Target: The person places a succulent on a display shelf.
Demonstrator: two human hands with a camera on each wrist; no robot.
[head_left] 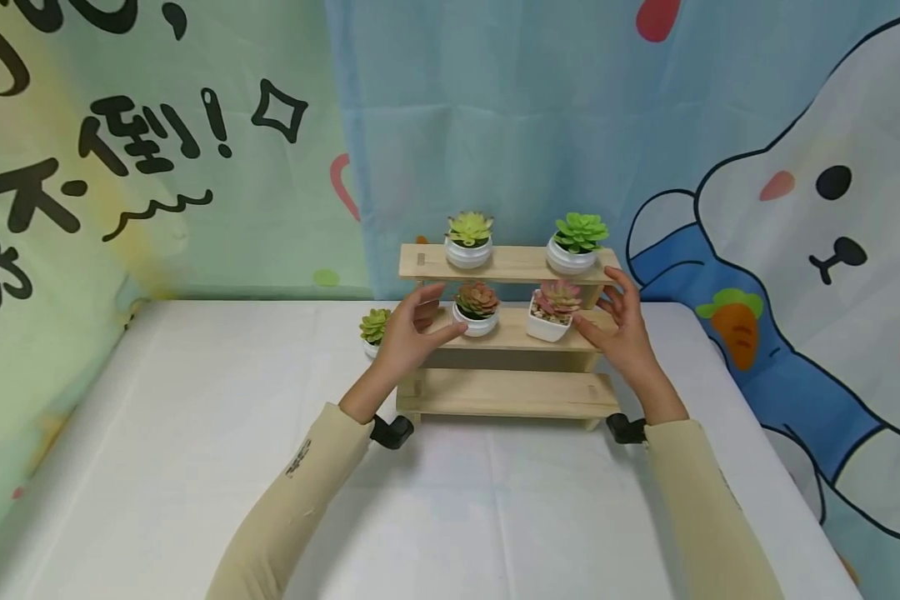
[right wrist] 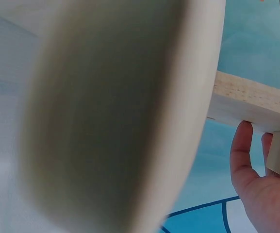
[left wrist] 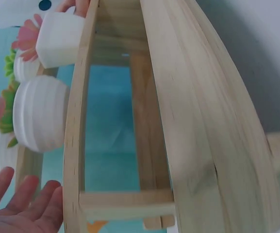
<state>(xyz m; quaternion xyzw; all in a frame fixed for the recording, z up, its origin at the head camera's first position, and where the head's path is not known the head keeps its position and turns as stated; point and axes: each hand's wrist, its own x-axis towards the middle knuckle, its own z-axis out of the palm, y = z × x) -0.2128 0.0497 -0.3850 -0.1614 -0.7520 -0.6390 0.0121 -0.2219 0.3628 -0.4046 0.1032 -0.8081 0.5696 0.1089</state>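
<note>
A three-tier wooden plant stand [head_left: 510, 393] stands between the two hands. My left hand [head_left: 411, 327] is at the left end of its middle tier, fingers extended and thumb reaching towards a round white pot [head_left: 477, 323] with a reddish-brown succulent. In the left wrist view, the fingers [left wrist: 42, 201] lie beside the shelf's edge. My right hand [head_left: 621, 325] is at the right end, thumb right beside a square white pot [head_left: 546, 331] with a pink succulent [head_left: 560, 297]. The right wrist view shows its fingers [right wrist: 241, 150] straight, at the shelf's end.
On the top tier stand a yellow-green succulent [head_left: 468, 227] and a bright green one [head_left: 581, 231] in white pots. Another small potted succulent [head_left: 375, 326] is on the white-covered table [head_left: 195, 400], left of the stand. A printed cloth [head_left: 495, 108] hangs behind.
</note>
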